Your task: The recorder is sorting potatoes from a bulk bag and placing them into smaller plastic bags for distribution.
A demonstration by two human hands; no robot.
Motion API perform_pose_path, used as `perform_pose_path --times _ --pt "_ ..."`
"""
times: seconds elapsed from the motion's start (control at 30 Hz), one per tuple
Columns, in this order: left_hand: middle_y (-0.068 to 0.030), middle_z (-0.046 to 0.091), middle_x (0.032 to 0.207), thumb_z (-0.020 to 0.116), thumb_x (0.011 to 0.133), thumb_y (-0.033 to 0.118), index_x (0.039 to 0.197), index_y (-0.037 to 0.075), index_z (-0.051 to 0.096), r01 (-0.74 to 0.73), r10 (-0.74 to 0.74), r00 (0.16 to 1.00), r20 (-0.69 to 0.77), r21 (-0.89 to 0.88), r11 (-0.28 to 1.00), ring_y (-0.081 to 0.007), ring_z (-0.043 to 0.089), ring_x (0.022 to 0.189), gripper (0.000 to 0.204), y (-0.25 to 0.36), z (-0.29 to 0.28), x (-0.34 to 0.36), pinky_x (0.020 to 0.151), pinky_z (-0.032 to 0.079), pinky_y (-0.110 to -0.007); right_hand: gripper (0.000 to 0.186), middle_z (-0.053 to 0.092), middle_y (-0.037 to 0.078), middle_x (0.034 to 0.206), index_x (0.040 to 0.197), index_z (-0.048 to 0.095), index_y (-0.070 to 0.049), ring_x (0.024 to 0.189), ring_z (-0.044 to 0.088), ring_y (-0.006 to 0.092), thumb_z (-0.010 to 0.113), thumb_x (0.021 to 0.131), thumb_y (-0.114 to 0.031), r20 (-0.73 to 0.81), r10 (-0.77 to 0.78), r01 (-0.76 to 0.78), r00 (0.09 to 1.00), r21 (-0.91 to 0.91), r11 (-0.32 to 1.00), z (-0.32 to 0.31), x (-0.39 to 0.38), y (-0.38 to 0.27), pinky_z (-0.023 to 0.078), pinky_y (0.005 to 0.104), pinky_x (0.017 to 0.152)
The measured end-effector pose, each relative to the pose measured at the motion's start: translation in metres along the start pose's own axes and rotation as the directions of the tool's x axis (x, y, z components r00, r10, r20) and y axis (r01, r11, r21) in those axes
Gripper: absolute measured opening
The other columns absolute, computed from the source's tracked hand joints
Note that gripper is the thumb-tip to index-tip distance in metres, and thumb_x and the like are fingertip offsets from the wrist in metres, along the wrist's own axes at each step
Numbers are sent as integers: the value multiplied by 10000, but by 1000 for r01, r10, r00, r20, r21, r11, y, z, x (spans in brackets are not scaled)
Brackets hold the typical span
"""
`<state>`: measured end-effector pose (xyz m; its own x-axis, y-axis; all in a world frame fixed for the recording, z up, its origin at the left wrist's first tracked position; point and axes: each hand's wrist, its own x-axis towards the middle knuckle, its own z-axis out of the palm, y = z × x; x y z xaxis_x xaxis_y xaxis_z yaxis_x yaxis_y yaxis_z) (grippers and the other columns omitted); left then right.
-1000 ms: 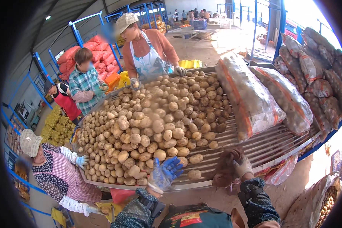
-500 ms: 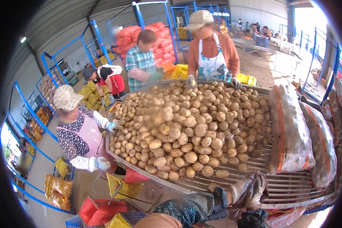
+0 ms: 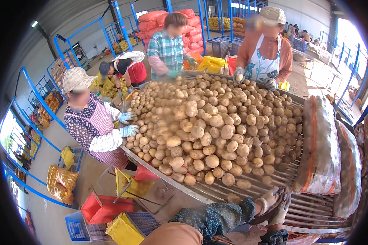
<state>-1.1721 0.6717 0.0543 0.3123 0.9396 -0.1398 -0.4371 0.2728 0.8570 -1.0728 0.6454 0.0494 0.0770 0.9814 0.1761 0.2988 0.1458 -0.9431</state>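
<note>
My left hand [image 3: 267,200] and my right hand [image 3: 280,209], both in dirty pale gloves, lie close together over the near edge of a slatted metal sorting table [image 3: 302,208]. Their fingers look stretched out, partly overlapping, and no potato shows in either hand. A patterned dark sleeve covers my left forearm. Just beyond spreads a large heap of potatoes [image 3: 216,122], with one loose potato [image 3: 243,184] near the heap's front edge. Another potato [image 3: 233,198] sits beside my left sleeve.
Full mesh sacks [image 3: 321,151] stand on the table's right. Co-workers are around it: one at left with blue gloves [image 3: 129,130], one in plaid [image 3: 173,53], one in a floral apron [image 3: 259,61]. A red bag [image 3: 96,208] and blue crate [image 3: 75,226] lie lower left.
The view has turned, so the table sits further right. The left co-worker's lowered hand has come up to the potatoes. My hands stay together at the near edge, shifted slightly.
</note>
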Motion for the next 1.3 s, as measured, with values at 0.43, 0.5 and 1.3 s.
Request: perform_pose_path --times 0.43,0.5,1.3 --pt "-176 496 1235 520 816 163 1279 84 447 360 233 922 -308 904 -231 -323 620 894 475 163 -199 -125 752 509 -424 302 560 182 1134 1074 603 -19 1074 485 390 561 833 -196 -99 -364 61 926 -913 404 -79 12 -49 385 455 934" --pt "-177 446 1287 520 813 155 1328 71 386 269 148 963 -226 855 -444 -307 632 886 539 159 -212 -119 736 514 -432 373 558 173 1124 1100 587 -41 1078 474 410 618 762 -196 124 -302 254 945 -861 440 -43 4 -54 383 488 931" --pt "-223 552 1167 432 932 432 1295 -48 401 -2 -119 981 -155 -618 787 -356 597 998 602 176 -286 -205 793 547 -454 612 525 197 1251 1256 511 -59 1141 517 331 636 735 -357 273 509 -31 816 -859 510 212 60 -70 416 393 958"
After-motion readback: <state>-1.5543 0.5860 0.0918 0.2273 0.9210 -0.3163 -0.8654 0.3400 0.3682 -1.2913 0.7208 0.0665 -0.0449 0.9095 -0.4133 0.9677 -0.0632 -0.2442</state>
